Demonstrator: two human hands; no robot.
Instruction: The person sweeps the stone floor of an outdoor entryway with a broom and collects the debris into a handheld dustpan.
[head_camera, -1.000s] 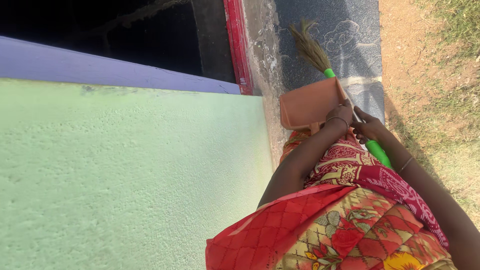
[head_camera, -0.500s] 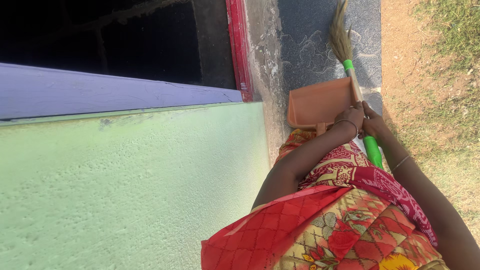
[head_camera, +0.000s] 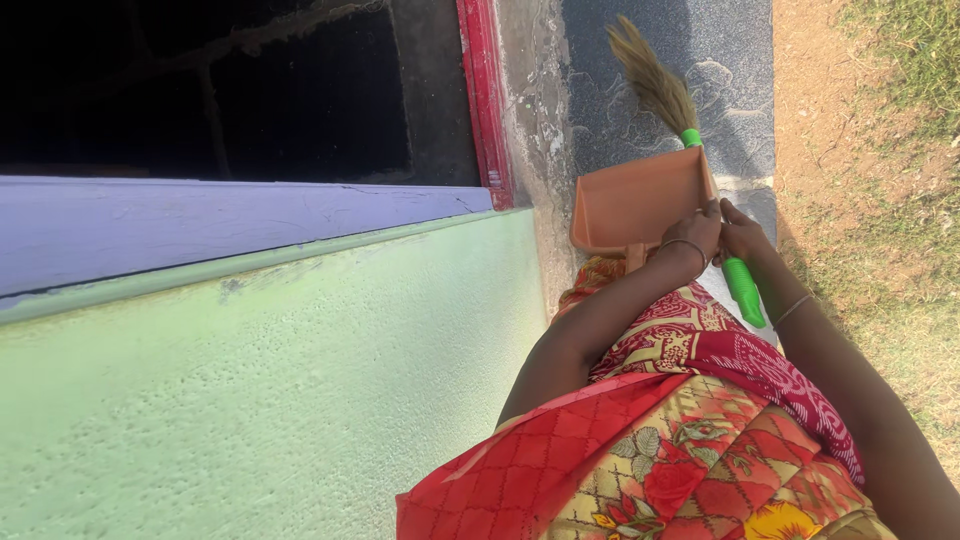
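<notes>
I log pale green textured wall (head_camera: 270, 400) filling left | lilac band (head_camera: 200, 225) above it | dark opening (head_camera: 200, 90) beyond, red frame edge (head_camera: 483, 100) | grey patterned slab (head_camera: 720, 60) | bare dirt and sparse grass (head_camera: 880, 120) right.

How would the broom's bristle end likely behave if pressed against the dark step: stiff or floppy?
The broom looks like a bundle of thin dry grass strands fanning out, so it probably bends and splays easily. It seems light for its size. The green handle in the right hand looks rigid.
</notes>
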